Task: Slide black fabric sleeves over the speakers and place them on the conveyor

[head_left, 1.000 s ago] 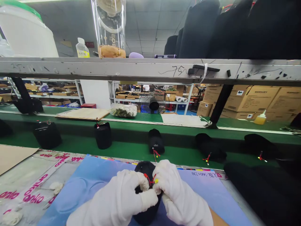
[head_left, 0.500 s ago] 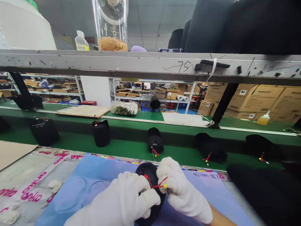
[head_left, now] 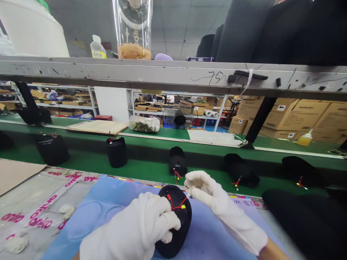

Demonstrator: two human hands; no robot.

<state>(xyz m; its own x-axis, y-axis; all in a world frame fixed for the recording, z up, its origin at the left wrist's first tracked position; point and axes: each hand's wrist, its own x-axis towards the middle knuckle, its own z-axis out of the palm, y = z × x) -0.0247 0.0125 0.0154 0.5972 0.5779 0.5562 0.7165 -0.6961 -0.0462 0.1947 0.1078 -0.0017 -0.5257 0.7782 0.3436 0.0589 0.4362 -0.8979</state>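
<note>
A black rounded piece (head_left: 182, 231) with red wires and a yellow connector (head_left: 183, 207) on its face is held over a blue sheet (head_left: 92, 213). My left hand (head_left: 146, 224), in a white glove, is closed on its left side, with fingers across the face. My right hand (head_left: 203, 189), also gloved, is off the piece at its upper right. Its fingers are curled, the thumb and fingertips near a small white end by the wires; whether they grip it is unclear.
Behind the sheet, a green conveyor (head_left: 146, 173) carries several black wired pieces. A metal shelf (head_left: 168, 74) crosses above, with bottles and dark rolls on top. Black material (head_left: 303, 220) lies at right, brown board (head_left: 16, 175) at left.
My right hand has moved up and right, away from the yellow connector and the black piece. My left hand still holds the piece, which now shows more of its face.
</note>
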